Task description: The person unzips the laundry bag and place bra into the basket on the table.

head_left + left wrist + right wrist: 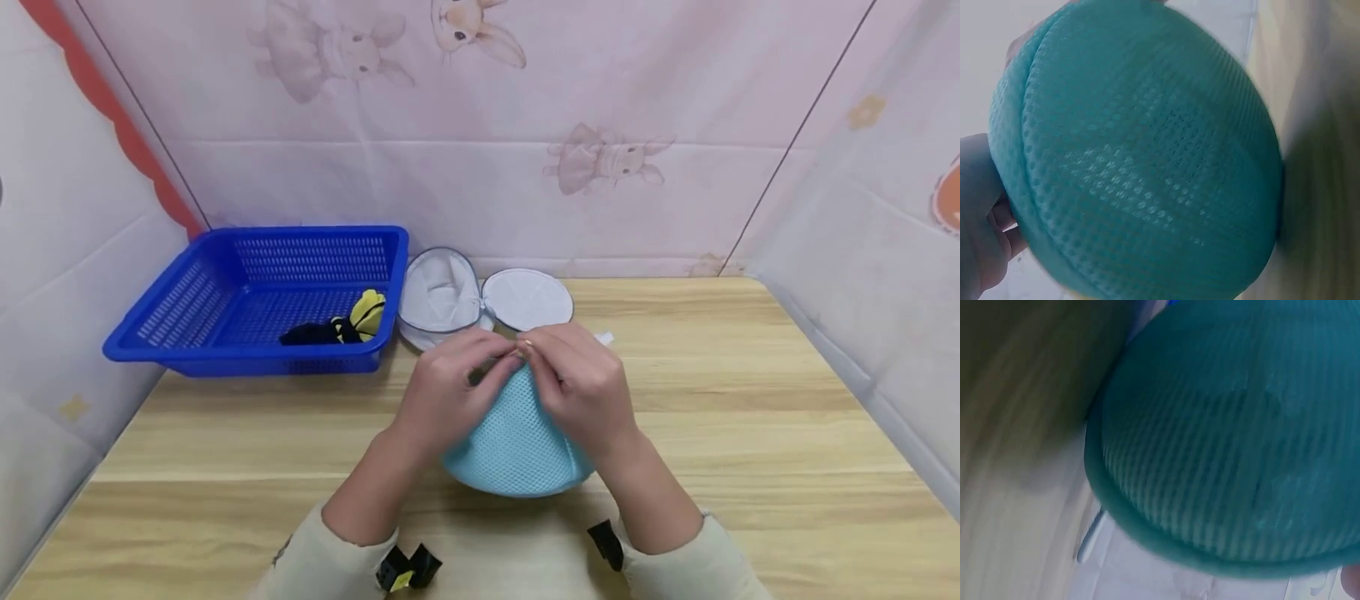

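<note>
A light-blue mesh laundry bag [517, 454] with a rounded shape stands in the middle of the wooden table, its wide end toward me. My left hand [450, 392] pinches its upper edge between thumb and fingers. Right beside it, my right hand [588, 392] pinches the same edge, with the fingertips of both hands meeting at the top. In the left wrist view the bag's mesh [1147, 156] fills most of the picture, and part of a hand shows at the left. The mesh and a thick rim band [1166, 547] appear in the right wrist view.
Behind the hands lies a white round bag [438, 292] with its round lid [527, 300] folded open to the right. At the back left stands a blue plastic basket [262, 362] holding a black-and-yellow bundle [366, 317]. A printed cloth wall [465, 183] closes off the back.
</note>
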Demonstrator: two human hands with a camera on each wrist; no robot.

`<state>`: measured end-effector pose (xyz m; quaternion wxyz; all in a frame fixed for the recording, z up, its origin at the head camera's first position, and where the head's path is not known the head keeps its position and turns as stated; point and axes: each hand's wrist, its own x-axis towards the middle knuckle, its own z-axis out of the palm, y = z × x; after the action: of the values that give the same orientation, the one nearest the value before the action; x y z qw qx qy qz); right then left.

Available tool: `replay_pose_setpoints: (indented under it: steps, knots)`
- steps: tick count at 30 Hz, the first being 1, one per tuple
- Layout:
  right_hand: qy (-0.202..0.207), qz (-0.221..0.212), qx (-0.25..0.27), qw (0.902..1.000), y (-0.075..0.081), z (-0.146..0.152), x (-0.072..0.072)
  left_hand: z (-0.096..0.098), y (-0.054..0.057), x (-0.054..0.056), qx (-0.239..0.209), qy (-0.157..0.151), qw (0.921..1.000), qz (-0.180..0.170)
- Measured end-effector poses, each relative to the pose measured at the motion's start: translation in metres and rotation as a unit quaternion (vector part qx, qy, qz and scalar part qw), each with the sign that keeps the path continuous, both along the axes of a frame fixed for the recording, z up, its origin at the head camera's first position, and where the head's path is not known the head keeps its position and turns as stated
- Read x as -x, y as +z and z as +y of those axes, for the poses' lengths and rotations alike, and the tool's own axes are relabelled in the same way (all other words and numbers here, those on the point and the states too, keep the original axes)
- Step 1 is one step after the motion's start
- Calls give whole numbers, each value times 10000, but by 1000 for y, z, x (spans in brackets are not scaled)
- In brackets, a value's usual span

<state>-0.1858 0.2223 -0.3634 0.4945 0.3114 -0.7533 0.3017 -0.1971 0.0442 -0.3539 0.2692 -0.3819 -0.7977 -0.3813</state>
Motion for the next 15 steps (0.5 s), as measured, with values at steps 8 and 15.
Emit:
replay_pose_setpoints:
  steps: [8, 15]
  knots:
    - [69, -79, 32, 9999, 0, 0, -2, 0, 0, -1, -13, 156, 9999, 1]
    - [-47, -227, 134, 9996, 0, 7, 1, -5, 0, 3, 49, 223, 9997, -73]
